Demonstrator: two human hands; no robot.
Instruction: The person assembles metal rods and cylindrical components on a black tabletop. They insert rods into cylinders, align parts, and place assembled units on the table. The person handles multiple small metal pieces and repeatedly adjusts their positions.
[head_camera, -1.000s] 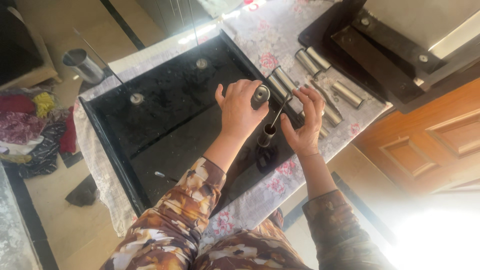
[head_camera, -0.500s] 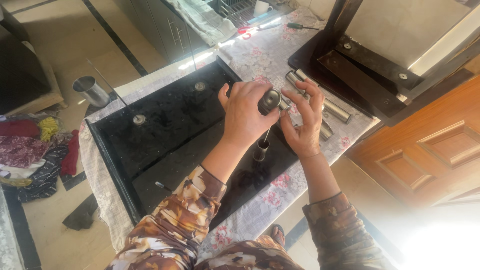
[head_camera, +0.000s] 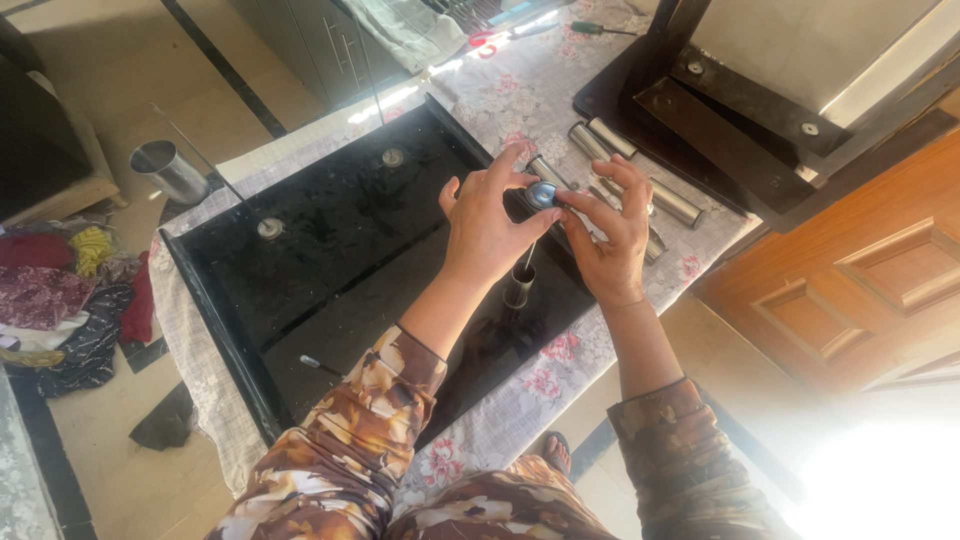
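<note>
My left hand (head_camera: 483, 228) and my right hand (head_camera: 607, 240) meet above a black glossy shelf panel (head_camera: 330, 250). Both pinch a short metal tube (head_camera: 543, 194) by its end, held upright over a thin rod. The rod rises from a second short metal tube (head_camera: 519, 285) that stands on the panel's near right corner. My fingers hide most of the held tube.
Several loose metal tubes (head_camera: 640, 190) lie on the flowered cloth (head_camera: 520, 95) to the right. Two rods with round bases (head_camera: 269, 228) stand on the panel. A black board (head_camera: 720, 110) lies far right, a steel cup (head_camera: 172, 172) and clothes on the floor left.
The held tube has come upright over the rod, and my right fingers have closed onto its end beside my left fingers.
</note>
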